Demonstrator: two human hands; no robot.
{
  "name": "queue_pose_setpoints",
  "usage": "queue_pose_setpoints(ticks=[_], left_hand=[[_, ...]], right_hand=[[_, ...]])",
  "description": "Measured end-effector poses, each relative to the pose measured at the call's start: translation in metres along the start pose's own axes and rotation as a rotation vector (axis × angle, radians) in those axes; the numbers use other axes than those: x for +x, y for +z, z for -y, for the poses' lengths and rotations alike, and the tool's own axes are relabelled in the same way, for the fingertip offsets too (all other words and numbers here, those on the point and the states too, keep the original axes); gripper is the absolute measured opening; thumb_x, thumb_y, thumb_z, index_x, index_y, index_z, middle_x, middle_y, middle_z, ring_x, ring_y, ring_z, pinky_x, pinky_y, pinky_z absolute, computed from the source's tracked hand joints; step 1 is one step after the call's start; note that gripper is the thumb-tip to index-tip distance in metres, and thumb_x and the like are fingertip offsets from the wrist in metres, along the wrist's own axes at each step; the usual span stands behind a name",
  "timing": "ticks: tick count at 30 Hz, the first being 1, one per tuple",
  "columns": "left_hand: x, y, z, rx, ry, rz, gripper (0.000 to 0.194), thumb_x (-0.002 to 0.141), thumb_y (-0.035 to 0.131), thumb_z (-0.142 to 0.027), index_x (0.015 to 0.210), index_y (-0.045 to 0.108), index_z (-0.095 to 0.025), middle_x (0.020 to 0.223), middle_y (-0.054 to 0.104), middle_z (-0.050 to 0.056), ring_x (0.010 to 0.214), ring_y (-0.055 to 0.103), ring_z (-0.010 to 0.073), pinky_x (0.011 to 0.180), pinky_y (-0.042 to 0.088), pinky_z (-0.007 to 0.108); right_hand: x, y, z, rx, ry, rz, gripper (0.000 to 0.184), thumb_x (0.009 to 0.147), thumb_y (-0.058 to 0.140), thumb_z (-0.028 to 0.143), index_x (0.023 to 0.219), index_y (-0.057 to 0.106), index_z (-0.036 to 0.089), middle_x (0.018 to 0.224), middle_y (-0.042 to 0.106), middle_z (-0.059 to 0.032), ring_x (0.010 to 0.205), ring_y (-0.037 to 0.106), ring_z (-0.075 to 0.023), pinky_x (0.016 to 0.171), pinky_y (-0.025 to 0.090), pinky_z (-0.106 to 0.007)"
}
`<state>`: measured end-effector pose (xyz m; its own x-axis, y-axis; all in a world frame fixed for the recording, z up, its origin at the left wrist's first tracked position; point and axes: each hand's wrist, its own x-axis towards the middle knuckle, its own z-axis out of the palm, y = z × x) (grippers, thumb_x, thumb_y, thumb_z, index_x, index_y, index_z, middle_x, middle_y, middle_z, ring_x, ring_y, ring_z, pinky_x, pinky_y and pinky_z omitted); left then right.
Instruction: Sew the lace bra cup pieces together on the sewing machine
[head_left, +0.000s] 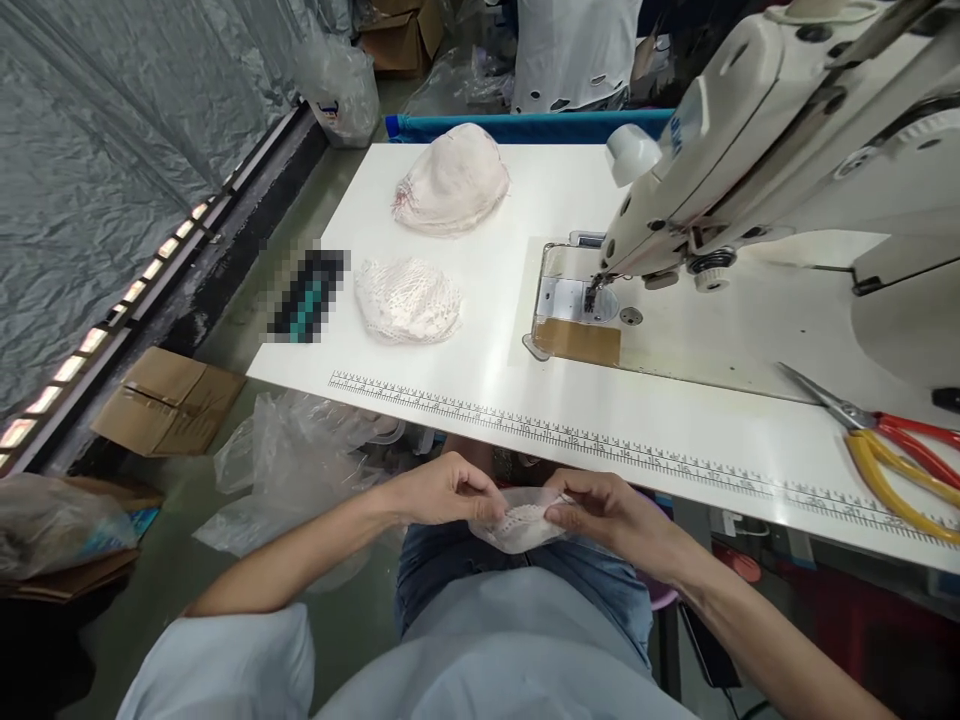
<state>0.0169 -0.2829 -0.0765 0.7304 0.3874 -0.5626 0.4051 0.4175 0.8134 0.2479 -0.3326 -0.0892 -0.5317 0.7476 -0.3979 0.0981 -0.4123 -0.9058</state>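
Observation:
Above my lap, just off the table's front edge, both hands hold a sheer white piece of fabric (517, 535) with a lacy strip across it. My left hand (454, 493) pinches its left side between thumb and fingers. At its right side, my right hand (600, 510) grips the edge the same way. On the white table (480, 350) lie a lacy white fabric piece (409, 300) and, farther back, a pile of pale pink-white fabric cups (454, 180) with reddish threads at one edge.
A sewing machine (720, 200) fills the table's right side. Scissors with red and yellow handles (862, 420) lie at the front right, beside a printed ruler strip (525, 425). Plastic bags (292, 470) and a cardboard box (169, 400) are on the floor at left. Another person (574, 50) is beyond the table.

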Motion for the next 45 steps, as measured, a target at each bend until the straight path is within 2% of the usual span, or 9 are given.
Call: queue_pose_setpoints(ticks=[3, 7, 13, 18, 24, 31, 36, 41, 45], left_hand=[[-0.001, -0.003, 0.004, -0.067, -0.027, 0.054, 0.032, 0.071, 0.072, -0.037, 0.095, 0.073, -0.016, 0.084, 0.072, 0.005, 0.077, 0.065, 0.0154, 0.075, 0.050, 0.024], [-0.003, -0.005, 0.004, -0.050, -0.020, 0.062, 0.034, 0.071, 0.071, -0.036, 0.097, 0.073, -0.014, 0.083, 0.073, 0.007, 0.076, 0.065, 0.0165, 0.073, 0.051, 0.024], [-0.008, -0.008, 0.006, -0.101, 0.003, 0.061, 0.041, 0.074, 0.066, -0.047, 0.098, 0.072, -0.015, 0.092, 0.072, 0.008, 0.086, 0.065, 0.0180, 0.076, 0.050, 0.023], [-0.008, -0.006, 0.018, -0.072, -0.013, 0.081, 0.044, 0.063, 0.078, -0.039, 0.100, 0.071, -0.016, 0.082, 0.073, 0.004, 0.077, 0.066, 0.0165, 0.072, 0.050, 0.022], [-0.011, -0.004, 0.018, -0.051, 0.013, 0.080, 0.029, 0.072, 0.071, -0.031, 0.097, 0.072, -0.018, 0.084, 0.073, 0.002, 0.078, 0.067, 0.0150, 0.073, 0.051, 0.021], [-0.013, -0.006, 0.018, -0.178, 0.017, 0.150, 0.037, 0.070, 0.072, -0.038, 0.101, 0.071, -0.018, 0.091, 0.073, 0.003, 0.083, 0.067, 0.0156, 0.079, 0.051, 0.022], [-0.013, -0.001, 0.021, -0.078, 0.066, 0.105, 0.047, 0.069, 0.074, -0.026, 0.115, 0.063, -0.017, 0.092, 0.073, 0.004, 0.089, 0.067, 0.0178, 0.082, 0.051, 0.024], [-0.016, 0.000, 0.017, 0.018, 0.095, 0.047, 0.027, 0.076, 0.067, -0.020, 0.102, 0.070, -0.014, 0.091, 0.073, 0.006, 0.086, 0.068, 0.0173, 0.080, 0.051, 0.023], [-0.014, 0.001, 0.009, -0.001, 0.110, 0.088, 0.034, 0.071, 0.072, -0.022, 0.104, 0.069, -0.014, 0.097, 0.072, 0.006, 0.089, 0.067, 0.0181, 0.079, 0.051, 0.022]], right_hand=[[-0.004, -0.001, 0.002, -0.005, 0.031, -0.006, 0.033, 0.082, 0.058, 0.050, 0.081, 0.061, 0.017, 0.074, 0.058, -0.0030, 0.069, 0.052, -0.0150, 0.062, 0.042, -0.026], [-0.008, -0.002, 0.002, 0.018, 0.049, -0.008, 0.032, 0.083, 0.057, 0.049, 0.081, 0.059, 0.018, 0.075, 0.060, -0.0033, 0.072, 0.055, -0.0165, 0.066, 0.045, -0.027], [-0.008, -0.001, 0.000, 0.030, 0.059, -0.004, 0.033, 0.083, 0.057, 0.050, 0.082, 0.058, 0.018, 0.075, 0.061, -0.0042, 0.071, 0.057, -0.0175, 0.066, 0.047, -0.029], [-0.008, 0.001, -0.004, 0.063, 0.075, -0.025, 0.030, 0.083, 0.058, 0.048, 0.081, 0.058, 0.018, 0.073, 0.061, -0.0032, 0.068, 0.056, -0.0158, 0.063, 0.045, -0.027], [-0.011, 0.000, -0.009, 0.059, 0.089, -0.021, 0.028, 0.084, 0.058, 0.046, 0.083, 0.057, 0.018, 0.075, 0.061, -0.0040, 0.071, 0.056, -0.0170, 0.066, 0.046, -0.029], [-0.013, 0.002, -0.010, 0.077, 0.089, -0.045, 0.029, 0.082, 0.060, 0.047, 0.082, 0.057, 0.018, 0.071, 0.059, -0.0028, 0.066, 0.054, -0.0154, 0.062, 0.044, -0.027], [-0.013, 0.003, -0.010, 0.122, 0.071, -0.037, 0.027, 0.082, 0.062, 0.044, 0.080, 0.057, 0.018, 0.071, 0.059, -0.0018, 0.065, 0.054, -0.0139, 0.060, 0.043, -0.025], [-0.014, 0.004, -0.001, 0.114, 0.066, -0.024, 0.027, 0.083, 0.061, 0.044, 0.079, 0.058, 0.017, 0.070, 0.059, -0.0009, 0.064, 0.054, -0.0129, 0.060, 0.042, -0.024], [-0.014, 0.006, 0.006, 0.080, 0.066, -0.029, 0.032, 0.082, 0.061, 0.048, 0.077, 0.056, 0.017, 0.066, 0.054, 0.0011, 0.060, 0.049, -0.0110, 0.056, 0.039, -0.023]])
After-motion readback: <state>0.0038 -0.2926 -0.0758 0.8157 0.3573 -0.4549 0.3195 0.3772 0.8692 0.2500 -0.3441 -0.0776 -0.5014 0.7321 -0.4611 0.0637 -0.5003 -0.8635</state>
